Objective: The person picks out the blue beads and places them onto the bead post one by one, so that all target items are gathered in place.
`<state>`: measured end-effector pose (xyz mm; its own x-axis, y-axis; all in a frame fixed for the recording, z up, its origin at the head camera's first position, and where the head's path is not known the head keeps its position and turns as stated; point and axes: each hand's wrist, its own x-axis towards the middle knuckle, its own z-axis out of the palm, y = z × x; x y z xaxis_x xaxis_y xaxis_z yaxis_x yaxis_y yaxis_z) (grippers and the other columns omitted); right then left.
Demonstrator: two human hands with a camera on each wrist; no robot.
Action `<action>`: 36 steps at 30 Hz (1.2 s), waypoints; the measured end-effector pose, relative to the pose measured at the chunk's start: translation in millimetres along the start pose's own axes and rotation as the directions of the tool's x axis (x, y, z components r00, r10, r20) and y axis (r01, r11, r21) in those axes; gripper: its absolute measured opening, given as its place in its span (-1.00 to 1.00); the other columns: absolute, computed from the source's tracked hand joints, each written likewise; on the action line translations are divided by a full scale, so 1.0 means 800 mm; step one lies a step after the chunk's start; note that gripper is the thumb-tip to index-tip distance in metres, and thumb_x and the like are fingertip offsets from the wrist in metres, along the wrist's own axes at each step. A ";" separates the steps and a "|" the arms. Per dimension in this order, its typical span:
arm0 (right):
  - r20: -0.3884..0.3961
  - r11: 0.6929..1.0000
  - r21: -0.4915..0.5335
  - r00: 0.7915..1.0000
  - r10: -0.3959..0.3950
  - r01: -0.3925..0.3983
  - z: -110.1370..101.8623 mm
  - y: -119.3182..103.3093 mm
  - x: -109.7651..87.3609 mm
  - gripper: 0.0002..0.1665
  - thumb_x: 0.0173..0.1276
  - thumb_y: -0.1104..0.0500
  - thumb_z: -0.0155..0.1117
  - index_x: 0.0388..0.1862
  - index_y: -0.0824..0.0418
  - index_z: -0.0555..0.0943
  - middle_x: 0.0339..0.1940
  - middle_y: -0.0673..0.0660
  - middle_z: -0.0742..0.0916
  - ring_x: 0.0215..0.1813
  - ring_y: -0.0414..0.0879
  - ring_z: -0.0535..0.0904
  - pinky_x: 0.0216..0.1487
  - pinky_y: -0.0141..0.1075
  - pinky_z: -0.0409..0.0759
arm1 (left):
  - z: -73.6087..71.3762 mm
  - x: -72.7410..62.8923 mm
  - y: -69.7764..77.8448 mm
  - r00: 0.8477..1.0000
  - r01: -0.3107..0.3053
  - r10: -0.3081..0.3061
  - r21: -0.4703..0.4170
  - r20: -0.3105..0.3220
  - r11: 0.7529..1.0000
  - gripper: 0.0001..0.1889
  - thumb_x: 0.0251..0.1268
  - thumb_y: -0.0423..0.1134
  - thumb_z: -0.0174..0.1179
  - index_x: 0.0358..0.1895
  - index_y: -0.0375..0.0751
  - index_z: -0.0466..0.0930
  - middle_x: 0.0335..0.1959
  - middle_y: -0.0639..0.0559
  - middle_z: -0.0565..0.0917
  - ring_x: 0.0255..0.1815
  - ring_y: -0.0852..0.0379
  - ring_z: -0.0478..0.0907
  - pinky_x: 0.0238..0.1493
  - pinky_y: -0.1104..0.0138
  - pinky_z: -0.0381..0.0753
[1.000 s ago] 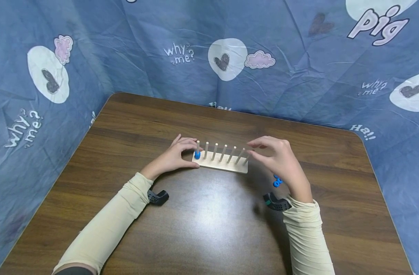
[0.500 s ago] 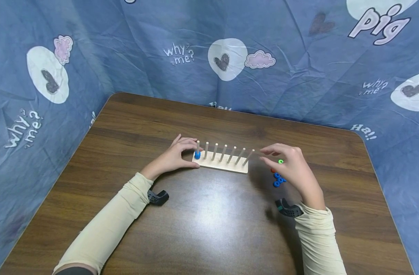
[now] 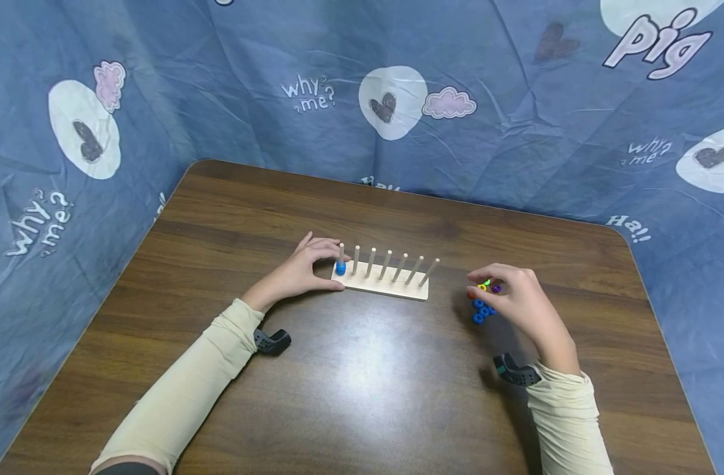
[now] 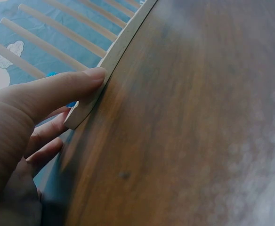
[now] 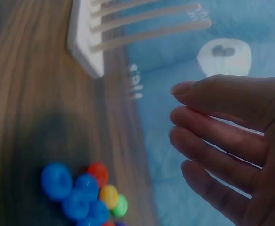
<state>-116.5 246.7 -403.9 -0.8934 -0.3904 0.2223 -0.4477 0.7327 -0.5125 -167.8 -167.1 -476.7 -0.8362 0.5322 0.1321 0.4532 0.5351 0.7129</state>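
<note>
My left hand [image 3: 310,267] holds the left end of a pale wooden peg board [image 3: 386,285], thumb along its front edge and fingers behind. Several upright pegs stand in a row on it. Blue beads [image 3: 341,268] sit low on the leftmost peg; the other pegs are bare. To the right, my right hand [image 3: 519,305] hovers above a cluster of loose beads, fingers relaxed and apart, holding nothing in the right wrist view. Blue beads [image 5: 56,181], a red bead [image 5: 98,173], a yellow bead [image 5: 109,196] and a green bead [image 5: 120,205] show there. A purple bead [image 3: 496,289] is partly hidden by the hand.
A brown wood-grain table [image 3: 362,396] carries everything. Behind it hangs a blue printed cloth [image 3: 249,119]. Each wrist wears a black camera mount, a left mount [image 3: 273,342] and a right mount [image 3: 516,371], low over the table.
My right hand has drawn back from the rightmost peg, moving right and toward me to the loose beads and uncovering that peg. The left hand and peg board have stayed in place.
</note>
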 end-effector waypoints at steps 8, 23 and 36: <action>0.096 0.998 -0.027 0.993 0.063 -0.061 -0.001 0.019 -0.012 -0.82 0.24 0.28 0.55 -0.16 0.18 0.81 -0.27 0.06 0.84 -0.35 -0.20 0.66 -0.32 -0.36 0.66 | -0.001 -0.001 0.003 1.000 0.003 -0.003 -0.002 -0.007 1.000 -0.48 0.01 -0.13 0.62 0.10 -0.13 0.75 0.30 -0.12 0.67 0.53 -0.14 0.37 0.70 -0.21 -0.33; 0.153 0.991 -0.089 0.981 0.117 -0.104 0.006 0.037 -0.021 -0.77 0.16 0.24 0.62 -0.19 0.19 0.80 -0.40 0.02 0.73 -0.37 -0.20 0.60 -0.32 -0.31 0.58 | 0.000 0.000 0.002 1.000 0.016 -0.016 0.004 -0.001 1.000 -0.45 0.02 -0.12 0.62 0.13 -0.14 0.74 0.34 -0.16 0.63 0.56 -0.15 0.34 0.70 -0.20 -0.34; 0.169 0.987 -0.109 0.976 0.136 -0.118 0.013 0.038 -0.021 -0.84 0.20 0.28 0.57 -0.22 0.21 0.79 -0.38 0.03 0.74 -0.36 -0.19 0.59 -0.34 -0.33 0.55 | -0.001 -0.001 0.002 1.000 0.017 -0.017 -0.002 0.005 1.000 -0.45 0.02 -0.12 0.62 0.14 -0.13 0.73 0.36 -0.18 0.61 0.55 -0.15 0.34 0.71 -0.18 -0.35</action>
<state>-115.0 269.7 -432.2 -0.9266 -0.3761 0.0072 -0.3403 0.8300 -0.4419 -166.2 -167.3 -474.9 -0.8426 0.5258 0.1165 0.4380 0.5433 0.7162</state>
